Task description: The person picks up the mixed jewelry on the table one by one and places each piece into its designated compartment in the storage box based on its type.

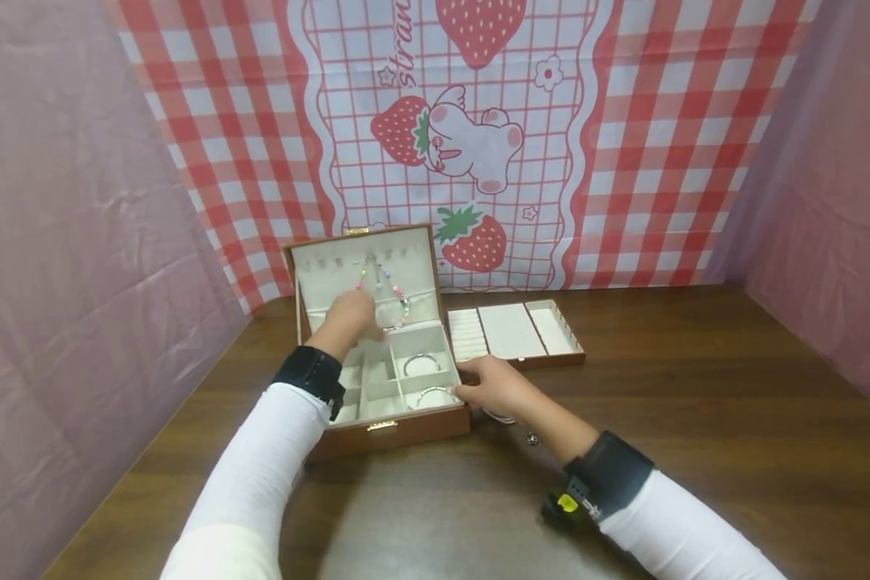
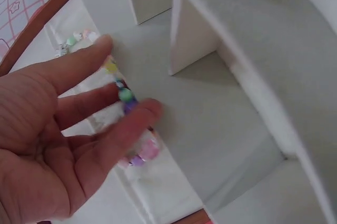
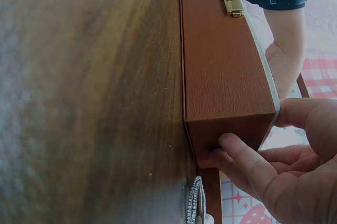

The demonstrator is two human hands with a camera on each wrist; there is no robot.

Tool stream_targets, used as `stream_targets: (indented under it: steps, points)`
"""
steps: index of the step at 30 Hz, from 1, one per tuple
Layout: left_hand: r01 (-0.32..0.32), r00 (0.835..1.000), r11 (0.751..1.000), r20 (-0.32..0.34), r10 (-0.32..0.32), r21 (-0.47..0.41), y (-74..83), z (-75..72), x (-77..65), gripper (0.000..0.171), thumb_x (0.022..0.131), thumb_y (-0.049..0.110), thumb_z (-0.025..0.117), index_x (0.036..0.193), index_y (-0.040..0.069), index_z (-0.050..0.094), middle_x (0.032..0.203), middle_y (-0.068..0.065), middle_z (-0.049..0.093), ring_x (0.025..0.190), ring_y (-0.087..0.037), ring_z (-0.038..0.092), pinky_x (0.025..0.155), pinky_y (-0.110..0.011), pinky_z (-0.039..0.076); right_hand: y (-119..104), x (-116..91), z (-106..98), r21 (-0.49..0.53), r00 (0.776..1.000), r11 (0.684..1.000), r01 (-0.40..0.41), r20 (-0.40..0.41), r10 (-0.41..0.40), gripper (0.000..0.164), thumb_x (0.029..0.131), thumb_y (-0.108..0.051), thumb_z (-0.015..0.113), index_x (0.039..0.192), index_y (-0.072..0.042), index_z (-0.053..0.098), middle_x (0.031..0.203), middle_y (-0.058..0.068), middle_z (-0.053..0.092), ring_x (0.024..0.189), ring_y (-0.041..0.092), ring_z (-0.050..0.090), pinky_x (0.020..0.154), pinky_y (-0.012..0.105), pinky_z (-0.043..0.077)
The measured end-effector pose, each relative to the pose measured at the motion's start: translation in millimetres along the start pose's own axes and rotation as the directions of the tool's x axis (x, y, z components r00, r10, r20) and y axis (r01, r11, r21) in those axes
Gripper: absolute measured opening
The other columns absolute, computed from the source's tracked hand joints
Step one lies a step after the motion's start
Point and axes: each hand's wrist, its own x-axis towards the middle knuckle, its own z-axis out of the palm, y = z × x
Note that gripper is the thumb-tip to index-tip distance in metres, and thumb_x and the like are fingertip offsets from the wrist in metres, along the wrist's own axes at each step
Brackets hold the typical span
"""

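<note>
A brown jewelry box (image 1: 399, 439) stands with its lid raised; its pale interior is split into compartments. From the lid's inner side hangs a colorful beaded necklace (image 1: 404, 304). At its lower part is my left hand (image 1: 351, 316), fingers spread and fairly straight around the beads (image 2: 125, 95); a firm pinch is not visible. My right hand (image 1: 499, 385) grips the box's right wall, with the thumb at the rim and fingers against the brown outside (image 3: 229, 76). Two silvery bracelets lie in the right-hand compartments, one a bracelet (image 1: 422, 365) behind the other bracelet (image 1: 435, 395).
A shallow tray (image 1: 507, 330) with ring rolls and flat sections lies behind the right hand. Beside the box, a sparkling band (image 3: 194, 203) and a small dark metallic piece (image 1: 532, 439) lie on the wooden table (image 1: 696, 387). A strawberry-print cloth (image 1: 645, 145) hangs behind.
</note>
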Motion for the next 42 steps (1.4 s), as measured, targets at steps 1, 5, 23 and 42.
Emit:
stream_targets:
  steps: [1,5,23,42]
  points:
    - [-0.009,1.0,1.0,-0.003,0.009,0.006,0.0,0.6,0.1,0.035,0.08,0.033,0.079,0.077,0.001,0.064,0.072,-0.009,0.066,0.056,-0.019,0.062,0.066,-0.032,0.053,0,0,0,0.0,1.0,1.0,0.0,0.001,0.0,0.049,0.09,-0.012,0.068,0.133,0.007,0.054,0.121,0.021,0.064,0.067,0.018,0.068,0.076,0.033,0.055]
    - [-0.03,0.999,0.999,-0.025,0.031,0.039,-0.9,1.5,0.3,0.034,0.08,0.027,0.076,0.059,0.008,0.058,0.056,-0.003,0.06,0.058,-0.02,0.059,0.071,-0.033,0.052,-1,0,2,0.013,1.0,1.0,0.002,0.013,-0.002,0.049,0.09,-0.012,0.067,0.133,0.007,0.053,0.121,0.022,0.064,0.068,0.018,0.068,0.073,0.032,0.055]
    - [-0.08,0.944,0.971,-0.33,0.001,-0.224,-4.7,-41.5,-7.7,0.007,0.075,0.01,0.067,0.074,0.008,0.073,0.077,-0.005,0.07,0.077,-0.026,0.063,0.079,-0.041,0.053,-20,27,-22,-0.29,0.994,0.951,0.104,0.07,-0.087,0.013,0.084,-0.007,0.065,0.078,0.001,0.073,0.065,0.003,0.067,0.052,0.014,0.063,0.06,0.028,0.05]
    - [-0.13,0.854,0.963,-0.52,-0.012,-0.235,-1.9,-64.4,5.5,0.011,0.077,0.011,0.065,0.071,0.008,0.073,0.078,-0.005,0.07,0.079,-0.024,0.061,0.076,-0.038,0.052,-56,135,-23,-0.578,0.938,0.798,0.172,-0.15,-0.311,0.031,0.087,0.0,0.055,0.115,0.004,0.067,0.112,0.018,0.064,0.106,0.033,0.06,0.094,0.04,0.049]
